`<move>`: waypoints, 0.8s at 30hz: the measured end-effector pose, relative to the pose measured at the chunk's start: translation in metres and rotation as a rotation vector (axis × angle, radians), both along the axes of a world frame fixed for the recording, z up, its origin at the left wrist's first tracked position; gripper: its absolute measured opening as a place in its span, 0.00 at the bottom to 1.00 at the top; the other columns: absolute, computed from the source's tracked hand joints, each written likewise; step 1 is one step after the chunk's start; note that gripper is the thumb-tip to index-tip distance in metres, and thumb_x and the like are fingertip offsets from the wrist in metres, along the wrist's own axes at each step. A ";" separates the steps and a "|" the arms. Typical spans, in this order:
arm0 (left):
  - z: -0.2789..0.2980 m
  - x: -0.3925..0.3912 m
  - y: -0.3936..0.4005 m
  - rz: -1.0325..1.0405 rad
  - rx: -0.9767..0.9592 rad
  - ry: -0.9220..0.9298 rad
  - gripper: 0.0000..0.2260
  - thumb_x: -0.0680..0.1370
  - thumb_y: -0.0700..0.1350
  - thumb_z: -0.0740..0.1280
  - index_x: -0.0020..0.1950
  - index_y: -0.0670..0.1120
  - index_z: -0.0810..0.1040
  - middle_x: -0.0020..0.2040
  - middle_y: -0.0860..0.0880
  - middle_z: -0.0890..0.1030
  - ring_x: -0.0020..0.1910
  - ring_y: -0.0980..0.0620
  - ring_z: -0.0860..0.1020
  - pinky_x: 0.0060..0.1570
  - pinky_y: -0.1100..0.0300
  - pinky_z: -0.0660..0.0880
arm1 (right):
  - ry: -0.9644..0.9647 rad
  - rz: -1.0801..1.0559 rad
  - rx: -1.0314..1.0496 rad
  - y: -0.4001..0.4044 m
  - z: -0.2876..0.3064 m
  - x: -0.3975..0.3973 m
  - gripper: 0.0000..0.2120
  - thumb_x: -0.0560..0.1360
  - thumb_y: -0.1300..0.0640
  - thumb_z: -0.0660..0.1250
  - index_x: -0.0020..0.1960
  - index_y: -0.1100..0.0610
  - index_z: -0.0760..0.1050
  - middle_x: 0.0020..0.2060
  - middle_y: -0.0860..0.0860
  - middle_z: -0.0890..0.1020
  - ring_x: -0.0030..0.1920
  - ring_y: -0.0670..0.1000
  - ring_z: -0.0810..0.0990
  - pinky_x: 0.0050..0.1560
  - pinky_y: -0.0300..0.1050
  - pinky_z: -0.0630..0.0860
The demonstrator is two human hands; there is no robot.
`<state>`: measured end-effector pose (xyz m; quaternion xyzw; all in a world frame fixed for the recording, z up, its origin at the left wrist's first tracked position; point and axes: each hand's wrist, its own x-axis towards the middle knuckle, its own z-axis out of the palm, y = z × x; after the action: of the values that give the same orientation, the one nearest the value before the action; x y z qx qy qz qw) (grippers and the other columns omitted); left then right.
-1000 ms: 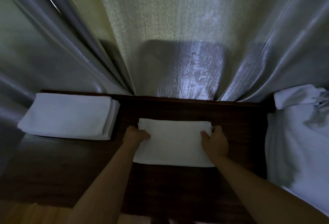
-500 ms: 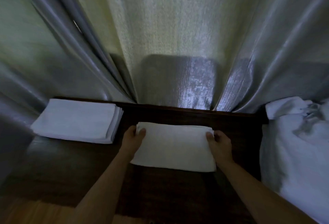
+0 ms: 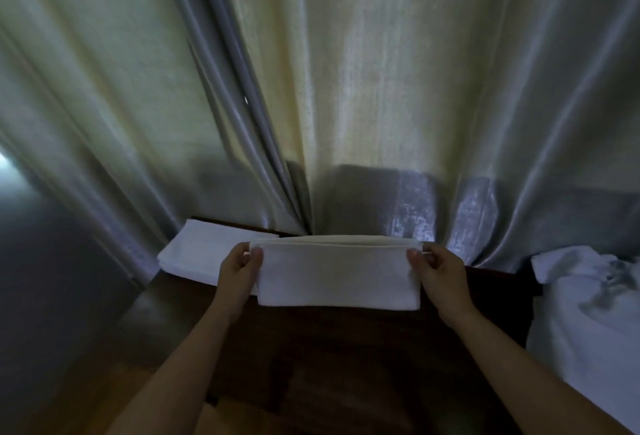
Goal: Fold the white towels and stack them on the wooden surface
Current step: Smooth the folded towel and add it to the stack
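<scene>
A folded white towel (image 3: pixel 336 275) hangs lifted above the dark wooden surface (image 3: pixel 332 358), held by its two upper corners. My left hand (image 3: pixel 239 272) pinches the left corner and my right hand (image 3: pixel 438 273) pinches the right corner. Behind and to the left, a stack of folded white towels (image 3: pixel 197 253) lies on the wood; the held towel and my left hand cover its right end.
Pale curtains (image 3: pixel 346 88) hang right behind the wooden surface. A heap of unfolded white towels (image 3: pixel 588 324) lies at the right. The wood's left edge drops to a dim floor (image 3: pixel 52 313).
The folded towel lay flat on the wood under both hands; now both hands have raised it by its top corners, and the view has tilted up and turned right.
</scene>
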<state>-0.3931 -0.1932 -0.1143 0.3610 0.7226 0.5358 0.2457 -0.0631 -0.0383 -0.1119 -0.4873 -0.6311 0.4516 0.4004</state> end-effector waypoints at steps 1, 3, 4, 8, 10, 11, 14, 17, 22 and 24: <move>0.004 -0.006 -0.006 0.014 0.009 0.024 0.09 0.84 0.50 0.62 0.51 0.48 0.79 0.44 0.45 0.78 0.43 0.53 0.77 0.43 0.54 0.74 | 0.001 0.025 0.004 -0.005 0.004 -0.008 0.09 0.79 0.55 0.69 0.42 0.57 0.77 0.34 0.56 0.75 0.36 0.50 0.75 0.41 0.46 0.72; 0.008 -0.020 -0.020 0.055 0.026 0.048 0.10 0.85 0.49 0.61 0.48 0.46 0.77 0.40 0.48 0.76 0.38 0.57 0.75 0.41 0.56 0.73 | 0.014 0.054 0.002 -0.016 0.007 -0.028 0.07 0.79 0.54 0.69 0.43 0.51 0.77 0.38 0.57 0.79 0.38 0.49 0.78 0.40 0.45 0.73; 0.008 -0.029 -0.027 0.084 0.035 0.048 0.11 0.85 0.48 0.60 0.46 0.45 0.76 0.39 0.49 0.75 0.37 0.58 0.74 0.40 0.56 0.72 | 0.019 0.070 0.002 -0.022 0.006 -0.039 0.06 0.79 0.53 0.69 0.43 0.49 0.77 0.39 0.57 0.80 0.39 0.49 0.79 0.40 0.44 0.74; -0.001 -0.080 -0.053 0.156 0.036 0.035 0.13 0.85 0.50 0.59 0.44 0.47 0.73 0.38 0.53 0.76 0.37 0.59 0.76 0.38 0.60 0.70 | 0.070 0.145 -0.047 -0.045 -0.003 -0.095 0.06 0.80 0.55 0.69 0.45 0.48 0.81 0.38 0.52 0.83 0.36 0.41 0.80 0.37 0.35 0.74; -0.004 -0.114 -0.063 0.172 0.016 0.026 0.13 0.85 0.52 0.58 0.48 0.46 0.74 0.42 0.50 0.78 0.41 0.52 0.79 0.38 0.58 0.72 | 0.094 0.162 -0.066 -0.055 -0.010 -0.129 0.09 0.80 0.56 0.68 0.45 0.44 0.83 0.39 0.46 0.85 0.37 0.39 0.81 0.37 0.31 0.75; -0.005 -0.133 -0.066 0.174 0.001 0.020 0.13 0.84 0.53 0.58 0.50 0.46 0.75 0.44 0.47 0.79 0.41 0.48 0.80 0.38 0.56 0.75 | 0.103 0.159 -0.078 -0.059 -0.014 -0.146 0.09 0.81 0.55 0.68 0.46 0.44 0.83 0.39 0.46 0.85 0.39 0.40 0.82 0.37 0.31 0.75; -0.011 -0.189 -0.068 0.140 -0.043 0.019 0.13 0.84 0.58 0.58 0.55 0.50 0.74 0.46 0.46 0.81 0.41 0.48 0.84 0.38 0.50 0.82 | 0.101 0.080 -0.081 -0.073 -0.031 -0.202 0.09 0.82 0.51 0.65 0.45 0.49 0.80 0.34 0.46 0.80 0.34 0.43 0.77 0.36 0.38 0.74; -0.028 -0.239 -0.055 0.137 -0.059 0.081 0.13 0.83 0.60 0.56 0.53 0.52 0.71 0.48 0.44 0.78 0.44 0.43 0.81 0.41 0.43 0.82 | 0.067 -0.039 -0.041 -0.084 -0.049 -0.262 0.11 0.83 0.51 0.61 0.43 0.48 0.74 0.32 0.44 0.76 0.33 0.40 0.74 0.35 0.36 0.72; -0.061 -0.310 -0.010 0.134 -0.109 0.154 0.14 0.82 0.59 0.54 0.52 0.50 0.71 0.44 0.49 0.75 0.43 0.49 0.76 0.40 0.55 0.71 | -0.095 -0.281 -0.029 -0.077 -0.075 -0.343 0.13 0.81 0.43 0.54 0.48 0.48 0.72 0.37 0.44 0.78 0.40 0.49 0.79 0.44 0.45 0.69; -0.073 -0.337 0.009 0.109 -0.153 0.204 0.11 0.83 0.59 0.54 0.53 0.55 0.70 0.45 0.53 0.75 0.44 0.58 0.75 0.42 0.59 0.69 | -0.149 -0.333 -0.034 -0.065 -0.083 -0.366 0.16 0.81 0.40 0.52 0.49 0.50 0.72 0.37 0.44 0.77 0.41 0.53 0.78 0.44 0.46 0.69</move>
<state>-0.7297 -0.1843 -0.1876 0.3539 0.8011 0.4523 0.1683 -0.4292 -0.1035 -0.1945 -0.6239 -0.5619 0.3524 0.4134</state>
